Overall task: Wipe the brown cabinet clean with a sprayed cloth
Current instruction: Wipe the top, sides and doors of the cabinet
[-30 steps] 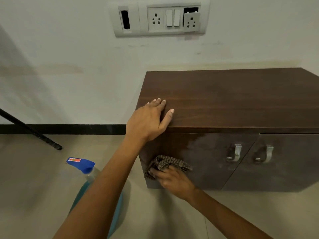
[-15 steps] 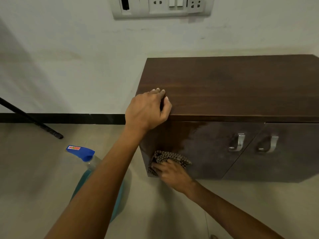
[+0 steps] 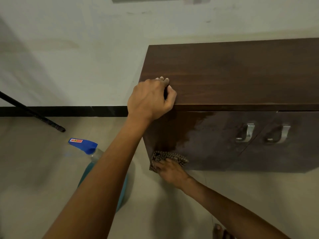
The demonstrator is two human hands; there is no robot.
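Note:
The brown cabinet [image 3: 233, 75] stands against the wall on the right, with two doors and metal handles. My left hand [image 3: 150, 99] rests on its top front left corner, fingers curled on the wood. My right hand [image 3: 170, 171] presses a checkered brown cloth [image 3: 168, 156] against the bottom left corner of the left door. The left part of that door looks darker and wet, with a duller patch further right.
A spray bottle [image 3: 86, 146] with a blue trigger head and blue liquid stands on the tiled floor left of the cabinet, partly hidden by my left forearm. A black rod [image 3: 32, 112] slants down to the floor at the left. Door handles [image 3: 246, 132] stick out.
The view has tilted down, so the switch panel has nearly left the top. My right hand has slid the cloth lower on the door. My left fingers have curled on the cabinet top.

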